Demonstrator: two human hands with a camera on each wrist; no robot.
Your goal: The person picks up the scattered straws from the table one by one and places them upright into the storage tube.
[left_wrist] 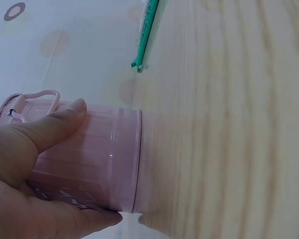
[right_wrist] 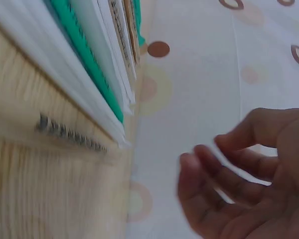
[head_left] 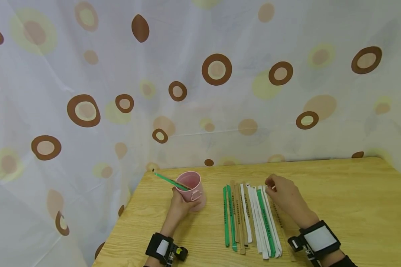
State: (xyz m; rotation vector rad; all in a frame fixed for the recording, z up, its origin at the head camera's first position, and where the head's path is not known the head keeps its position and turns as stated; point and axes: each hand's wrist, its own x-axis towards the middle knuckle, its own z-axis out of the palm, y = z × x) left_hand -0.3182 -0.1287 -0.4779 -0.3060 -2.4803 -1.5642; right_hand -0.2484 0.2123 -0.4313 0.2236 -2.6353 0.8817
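Note:
My left hand [head_left: 181, 205] grips a pink cup [head_left: 197, 202] round its side, the thumb near its small handle. The cup stands upright on the table. A green wrapped straw [head_left: 167, 179] leans out over its left rim, and a brown one seems to lie against it. My right hand [head_left: 287, 194] hovers by the far right end of a row of paper-wrapped straws [head_left: 250, 218]. Its fingers are loosely bent, with nothing visible between them in the right wrist view. Below it, a brown straw [right_wrist: 70, 134] looks blurred, apart from the fingertips.
The row mixes green, brown and white wrappers, lying side by side. A wooden table [head_left: 354, 207] extends to the right. Behind and to the left hangs a white curtain [head_left: 194, 44] with brown and yellow circles.

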